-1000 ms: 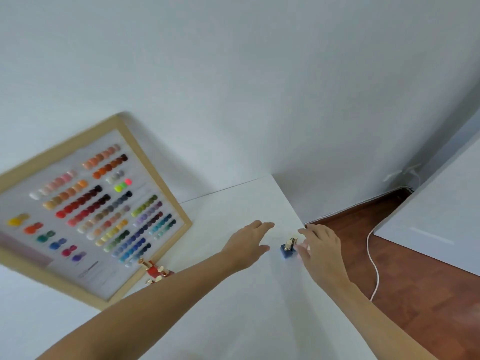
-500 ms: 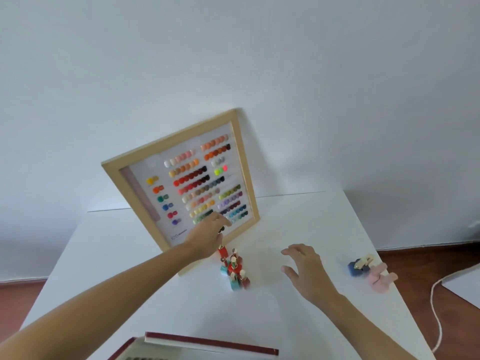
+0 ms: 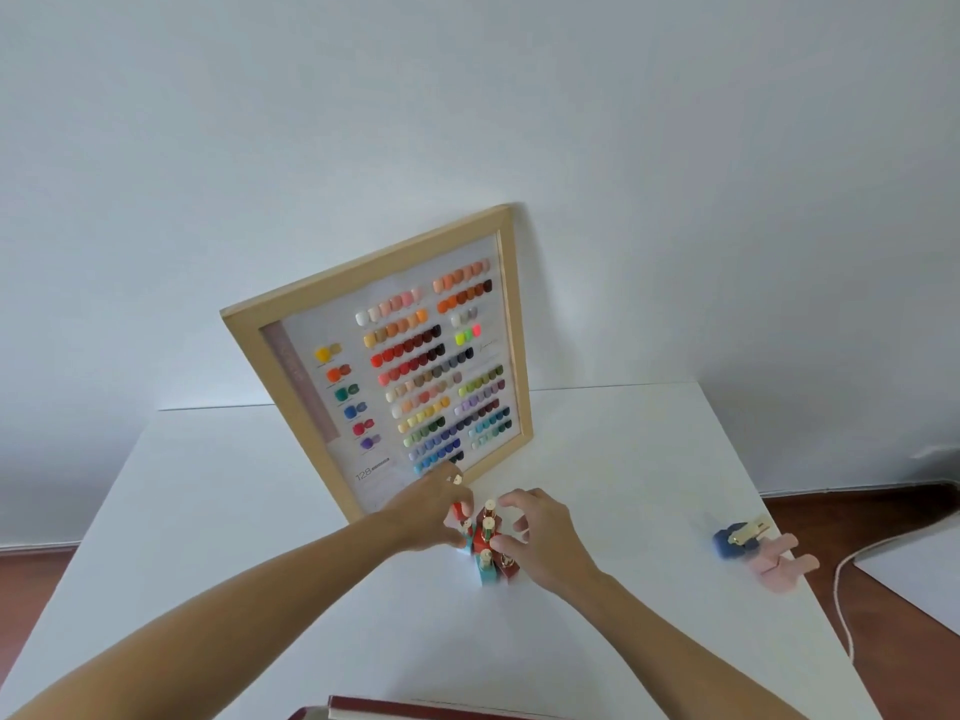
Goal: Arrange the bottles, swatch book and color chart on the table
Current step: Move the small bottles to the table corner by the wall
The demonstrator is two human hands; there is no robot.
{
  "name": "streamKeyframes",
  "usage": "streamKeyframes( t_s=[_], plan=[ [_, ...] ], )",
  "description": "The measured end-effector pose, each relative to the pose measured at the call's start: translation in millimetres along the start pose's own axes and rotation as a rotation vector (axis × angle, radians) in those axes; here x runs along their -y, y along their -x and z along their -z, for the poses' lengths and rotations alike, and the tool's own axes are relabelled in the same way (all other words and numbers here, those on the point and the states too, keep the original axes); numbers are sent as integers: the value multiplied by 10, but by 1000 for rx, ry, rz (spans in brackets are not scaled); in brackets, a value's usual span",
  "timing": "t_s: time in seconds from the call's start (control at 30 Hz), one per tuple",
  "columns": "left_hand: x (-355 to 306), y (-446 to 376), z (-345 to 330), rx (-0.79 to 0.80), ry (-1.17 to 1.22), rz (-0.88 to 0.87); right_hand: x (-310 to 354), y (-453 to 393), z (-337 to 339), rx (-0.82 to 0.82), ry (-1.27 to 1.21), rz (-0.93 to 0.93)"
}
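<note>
White table (image 3: 597, 459), two bare hands around a cluster of small red and teal gold-capped bottles (image 3: 485, 550) at centre.
Left hand (image 3: 426, 517) and right hand (image 3: 545, 543) cup the cluster, fingers curled; grip unclear. Wooden-framed colour chart (image 3: 384, 366) leans at twelve o'clock; dark red swatch book (image 3: 415, 711) at six; blue and pink bottles (image 3: 753, 550) lie at three.

Color chart (image 3: 395, 366), lower left of its white sheet: number "128" in thin grey print, followed by a smaller line too blurred to read. Faint script at the sheet's right side, illegible. Captions under the swatches (tiny) unreadable. Pinkish strip along the left: lettering not legible.
</note>
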State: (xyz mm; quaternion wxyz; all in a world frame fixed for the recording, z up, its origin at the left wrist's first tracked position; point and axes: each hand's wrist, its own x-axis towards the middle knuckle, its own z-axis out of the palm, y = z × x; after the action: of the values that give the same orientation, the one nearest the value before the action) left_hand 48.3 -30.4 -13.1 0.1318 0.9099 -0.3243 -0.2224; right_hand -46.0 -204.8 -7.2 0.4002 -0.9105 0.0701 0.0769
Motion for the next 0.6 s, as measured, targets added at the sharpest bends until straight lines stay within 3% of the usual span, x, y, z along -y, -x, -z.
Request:
streamKeyframes(
  t_s=[0.6],
  plan=[
    [131, -11, -149, -109, 62, -27, -25, -279, -124, 46, 193, 185]
  ],
)
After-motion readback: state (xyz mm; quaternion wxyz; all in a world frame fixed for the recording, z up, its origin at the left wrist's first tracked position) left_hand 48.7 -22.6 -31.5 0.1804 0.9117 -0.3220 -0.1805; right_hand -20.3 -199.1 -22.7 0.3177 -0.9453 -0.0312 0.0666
